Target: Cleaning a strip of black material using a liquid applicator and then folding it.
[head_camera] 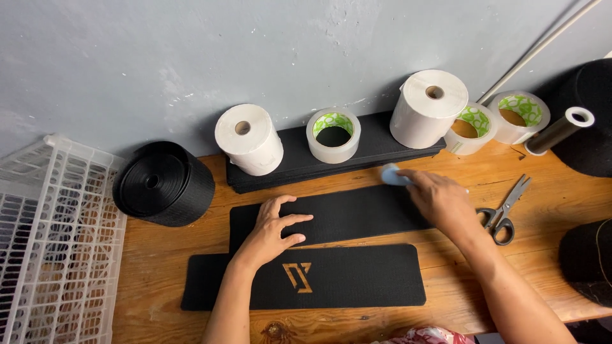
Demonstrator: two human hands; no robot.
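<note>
Strip [357,213] wants firm pinning by left hand [271,232], fingers spread flat, while right hand [440,197] pinches chalk [392,175] at 1 o'clock, stroking steadily.

- A wooden table [159,255] stood against a grey wall, its planks bare along the front edge.
- Two black mats lay flat on it: a near mat [357,277] with a gold emblem and a far mat [357,213] just behind it.
- A stack of black mats [299,159] lay along the wall.
- A black webbing roll [164,183] sat at the left end.
- Grey-handled scissors [505,210] lay at the right, near two clear tape rolls [503,121].
- A white plastic crate [54,242] stood at the table's left; whether it rested on the wood could not be told.
</note>
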